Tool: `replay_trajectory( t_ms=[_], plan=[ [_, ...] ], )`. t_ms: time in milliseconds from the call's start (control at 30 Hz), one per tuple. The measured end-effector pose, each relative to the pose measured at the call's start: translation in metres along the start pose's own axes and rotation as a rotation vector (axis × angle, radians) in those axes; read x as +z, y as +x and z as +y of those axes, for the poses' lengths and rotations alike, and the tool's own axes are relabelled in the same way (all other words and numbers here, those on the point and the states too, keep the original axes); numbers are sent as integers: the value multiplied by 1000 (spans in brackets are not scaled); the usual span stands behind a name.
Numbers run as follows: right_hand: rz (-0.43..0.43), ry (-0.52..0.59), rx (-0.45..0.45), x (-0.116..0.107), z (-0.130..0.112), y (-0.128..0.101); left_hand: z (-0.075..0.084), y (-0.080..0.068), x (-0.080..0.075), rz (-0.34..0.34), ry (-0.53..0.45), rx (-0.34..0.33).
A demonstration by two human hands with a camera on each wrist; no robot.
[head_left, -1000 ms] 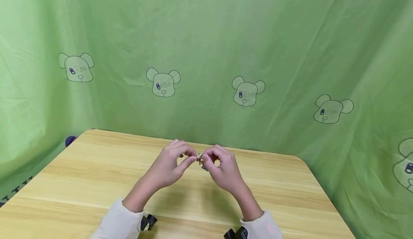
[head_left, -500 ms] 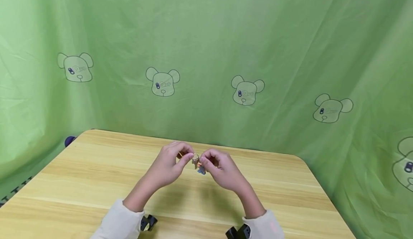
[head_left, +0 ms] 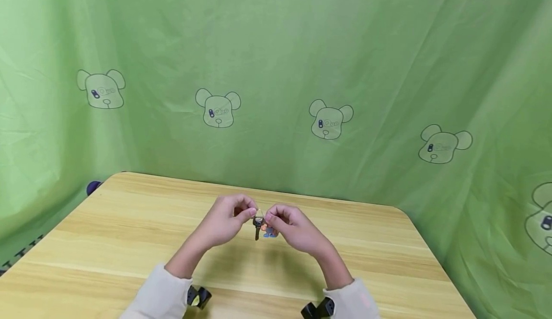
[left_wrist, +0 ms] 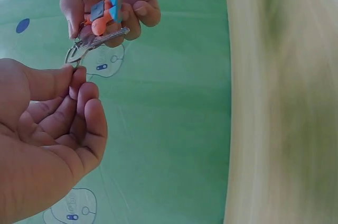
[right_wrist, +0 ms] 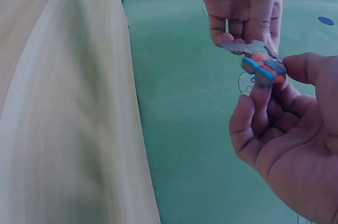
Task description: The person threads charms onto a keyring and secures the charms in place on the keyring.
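Over the table, both hands hold a small keychain between them. My left hand (head_left: 225, 221) pinches its thin metal key ring (left_wrist: 76, 63) between thumb and forefinger. A metal key (head_left: 257, 231) hangs from the ring, blade down in the head view. Beside the key dangles an orange and blue figurine charm (head_left: 270, 231) with a grey middle. My right hand (head_left: 296, 229) pinches the charm's top end by the ring with thumb and forefinger, hiding part of it. In the right wrist view the charm (right_wrist: 264, 71) lies in front of that hand's curled fingers.
The wooden table (head_left: 129, 223) spreads beneath both hands. Behind it hangs a green curtain (head_left: 267, 60) printed with bear heads. Black wrist cameras (head_left: 316, 309) sit at both light sleeves (head_left: 157, 295).
The hands have come down slightly and toward the person. The key and figurine charm, mostly hidden by the fingers before, now hang in plain sight between them.
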State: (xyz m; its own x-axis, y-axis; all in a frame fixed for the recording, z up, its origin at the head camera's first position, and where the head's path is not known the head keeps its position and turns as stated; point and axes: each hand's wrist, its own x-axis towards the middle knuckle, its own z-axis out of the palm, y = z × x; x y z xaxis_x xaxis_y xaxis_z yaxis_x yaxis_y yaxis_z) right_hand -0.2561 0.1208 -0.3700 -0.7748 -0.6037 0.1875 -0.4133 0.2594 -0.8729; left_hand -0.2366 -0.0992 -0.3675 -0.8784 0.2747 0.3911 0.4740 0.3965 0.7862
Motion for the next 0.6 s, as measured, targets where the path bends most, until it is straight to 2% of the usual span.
replay_trajectory(
  t_ms=[167,367,600],
  plan=[
    [-84,-18,49,0,8,1,-9,1,3,-81,-11,-86],
    [-276,-59,77,2,23,2,-20,-4,8,-190,-44,-201],
    [-408,-159,101,5,30,0,-30,-9,17,-314,0,-256]
  ],
)
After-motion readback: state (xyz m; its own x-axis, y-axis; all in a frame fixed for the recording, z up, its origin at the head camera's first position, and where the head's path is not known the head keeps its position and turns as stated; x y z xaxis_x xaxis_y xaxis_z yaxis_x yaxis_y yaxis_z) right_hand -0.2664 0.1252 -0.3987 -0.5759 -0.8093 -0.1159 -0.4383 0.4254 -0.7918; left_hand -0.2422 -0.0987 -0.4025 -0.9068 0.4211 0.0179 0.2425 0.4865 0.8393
